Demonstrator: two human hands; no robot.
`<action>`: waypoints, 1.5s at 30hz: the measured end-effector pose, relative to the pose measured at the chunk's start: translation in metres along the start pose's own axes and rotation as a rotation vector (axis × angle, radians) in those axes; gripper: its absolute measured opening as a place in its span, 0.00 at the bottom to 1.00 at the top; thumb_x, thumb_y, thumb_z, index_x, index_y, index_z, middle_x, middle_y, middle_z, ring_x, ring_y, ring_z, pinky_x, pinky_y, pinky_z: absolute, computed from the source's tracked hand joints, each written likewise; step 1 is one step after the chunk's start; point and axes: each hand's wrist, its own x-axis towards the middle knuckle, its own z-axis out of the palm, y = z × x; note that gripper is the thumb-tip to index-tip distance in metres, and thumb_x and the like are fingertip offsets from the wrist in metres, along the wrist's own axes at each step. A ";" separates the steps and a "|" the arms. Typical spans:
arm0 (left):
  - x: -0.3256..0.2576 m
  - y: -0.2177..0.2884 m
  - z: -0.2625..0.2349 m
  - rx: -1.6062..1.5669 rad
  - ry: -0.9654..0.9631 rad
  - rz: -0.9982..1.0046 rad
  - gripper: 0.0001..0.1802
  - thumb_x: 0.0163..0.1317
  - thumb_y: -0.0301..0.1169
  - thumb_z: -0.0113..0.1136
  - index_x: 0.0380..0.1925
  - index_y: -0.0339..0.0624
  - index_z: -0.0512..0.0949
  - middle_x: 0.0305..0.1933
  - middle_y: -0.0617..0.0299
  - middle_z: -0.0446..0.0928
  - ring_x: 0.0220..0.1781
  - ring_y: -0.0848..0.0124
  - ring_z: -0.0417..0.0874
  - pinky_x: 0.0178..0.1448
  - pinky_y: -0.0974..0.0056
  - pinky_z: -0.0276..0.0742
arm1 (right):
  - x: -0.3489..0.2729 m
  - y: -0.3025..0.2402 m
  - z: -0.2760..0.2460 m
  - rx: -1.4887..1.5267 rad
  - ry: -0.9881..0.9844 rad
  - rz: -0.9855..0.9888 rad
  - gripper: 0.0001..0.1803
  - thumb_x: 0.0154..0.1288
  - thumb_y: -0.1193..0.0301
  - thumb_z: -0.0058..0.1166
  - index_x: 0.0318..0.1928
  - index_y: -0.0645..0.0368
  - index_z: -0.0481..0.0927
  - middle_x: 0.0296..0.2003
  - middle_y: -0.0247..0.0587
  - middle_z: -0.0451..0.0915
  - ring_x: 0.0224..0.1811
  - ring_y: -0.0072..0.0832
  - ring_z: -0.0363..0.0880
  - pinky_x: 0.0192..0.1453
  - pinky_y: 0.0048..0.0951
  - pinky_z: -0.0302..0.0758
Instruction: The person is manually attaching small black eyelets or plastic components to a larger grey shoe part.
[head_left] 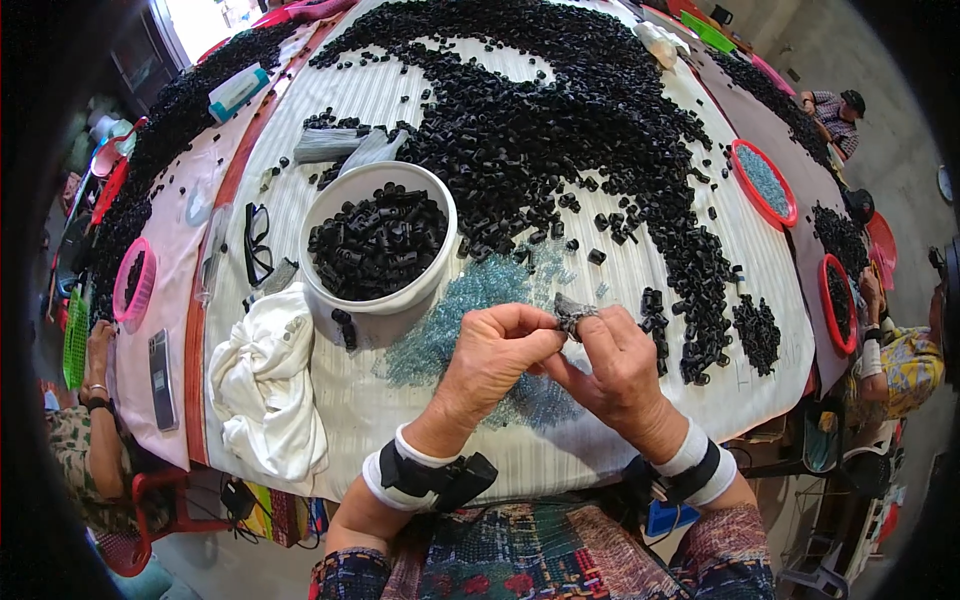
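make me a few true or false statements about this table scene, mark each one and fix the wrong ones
1. The white bowl holds black plastic pieces. True.
2. The black-framed eyeglasses lie inside the bowl. False: they lie to the left of it.
3. The left hand and the right hand are close together over the loose clear bluish pieces. True.
4. The white cloth lies to the right of both hands. False: it lies to their left.
5. The smartphone is farther left than the white cloth. True.
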 end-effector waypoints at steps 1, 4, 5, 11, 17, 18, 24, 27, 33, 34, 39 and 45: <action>0.000 0.000 0.000 0.018 0.007 -0.009 0.05 0.54 0.22 0.61 0.31 0.32 0.79 0.28 0.59 0.80 0.27 0.75 0.81 0.33 0.73 0.78 | -0.001 0.002 0.000 -0.013 -0.005 -0.010 0.18 0.40 0.75 0.69 0.30 0.63 0.72 0.23 0.41 0.69 0.23 0.37 0.70 0.24 0.33 0.69; 0.001 -0.001 -0.001 0.081 0.008 0.005 0.05 0.54 0.22 0.61 0.31 0.31 0.79 0.27 0.60 0.80 0.27 0.76 0.81 0.32 0.74 0.76 | 0.002 0.002 -0.002 -0.012 -0.009 -0.035 0.16 0.39 0.76 0.68 0.27 0.61 0.72 0.22 0.40 0.69 0.22 0.36 0.69 0.23 0.32 0.68; 0.000 0.001 0.000 0.078 0.010 0.001 0.05 0.54 0.22 0.61 0.31 0.31 0.79 0.27 0.60 0.80 0.27 0.76 0.81 0.32 0.74 0.76 | 0.003 0.003 -0.003 -0.010 -0.013 -0.034 0.16 0.39 0.76 0.68 0.27 0.61 0.72 0.22 0.40 0.69 0.22 0.36 0.69 0.23 0.32 0.68; 0.001 0.002 -0.003 0.051 -0.045 -0.009 0.06 0.53 0.25 0.61 0.29 0.31 0.81 0.25 0.63 0.79 0.25 0.80 0.76 0.29 0.76 0.72 | 0.006 0.002 -0.005 -0.023 -0.051 -0.115 0.16 0.41 0.72 0.68 0.25 0.59 0.71 0.19 0.37 0.67 0.21 0.34 0.68 0.23 0.31 0.68; 0.001 0.007 0.000 0.028 -0.092 -0.036 0.07 0.56 0.27 0.60 0.31 0.33 0.81 0.25 0.63 0.80 0.26 0.78 0.78 0.30 0.74 0.74 | 0.003 0.009 -0.004 0.031 0.012 -0.064 0.16 0.43 0.72 0.68 0.24 0.58 0.70 0.19 0.36 0.66 0.20 0.33 0.69 0.21 0.31 0.67; 0.000 0.009 0.002 -0.015 -0.099 -0.065 0.07 0.57 0.27 0.60 0.31 0.33 0.81 0.25 0.63 0.80 0.27 0.78 0.79 0.31 0.74 0.74 | 0.005 0.009 -0.007 0.022 0.025 -0.075 0.16 0.44 0.71 0.68 0.24 0.58 0.70 0.20 0.37 0.67 0.20 0.33 0.69 0.21 0.31 0.68; 0.001 0.002 -0.005 0.028 -0.169 0.000 0.08 0.58 0.27 0.61 0.35 0.33 0.80 0.28 0.58 0.81 0.27 0.74 0.82 0.32 0.72 0.78 | 0.010 0.008 -0.023 0.061 -0.058 -0.101 0.16 0.47 0.69 0.67 0.32 0.61 0.74 0.25 0.40 0.71 0.25 0.35 0.73 0.25 0.32 0.72; -0.002 0.010 -0.001 -0.138 -0.041 0.058 0.09 0.61 0.27 0.59 0.38 0.33 0.79 0.30 0.56 0.81 0.27 0.72 0.83 0.30 0.71 0.80 | 0.010 0.030 -0.035 0.082 -0.017 0.010 0.22 0.51 0.73 0.62 0.48 0.63 0.76 0.31 0.44 0.76 0.31 0.36 0.77 0.33 0.33 0.76; 0.002 0.030 -0.013 -0.167 0.221 0.459 0.09 0.65 0.29 0.55 0.41 0.36 0.74 0.30 0.55 0.80 0.23 0.73 0.81 0.26 0.70 0.80 | -0.014 0.077 -0.057 -0.059 0.015 0.243 0.08 0.52 0.82 0.53 0.34 0.65 0.72 0.30 0.49 0.74 0.35 0.46 0.74 0.39 0.38 0.73; 0.002 0.033 -0.016 -0.185 0.254 0.496 0.08 0.65 0.30 0.55 0.40 0.38 0.72 0.29 0.56 0.79 0.23 0.73 0.80 0.26 0.70 0.80 | -0.021 0.082 -0.058 -0.085 -0.045 0.269 0.07 0.53 0.81 0.53 0.34 0.65 0.72 0.30 0.49 0.74 0.36 0.45 0.74 0.39 0.39 0.73; 0.000 0.042 -0.033 -0.245 0.395 0.556 0.08 0.66 0.34 0.54 0.35 0.42 0.69 0.28 0.58 0.78 0.25 0.74 0.80 0.26 0.70 0.81 | -0.034 0.083 -0.056 -0.105 -0.194 0.199 0.09 0.52 0.80 0.53 0.37 0.61 0.74 0.32 0.43 0.75 0.36 0.42 0.74 0.42 0.35 0.75; 0.003 0.050 -0.035 -0.390 0.576 0.531 0.19 0.68 0.40 0.49 0.50 0.38 0.66 0.38 0.53 0.78 0.28 0.71 0.82 0.27 0.69 0.82 | -0.043 0.080 -0.040 -0.213 -0.329 0.107 0.10 0.51 0.78 0.52 0.36 0.58 0.74 0.31 0.39 0.74 0.38 0.38 0.74 0.40 0.33 0.76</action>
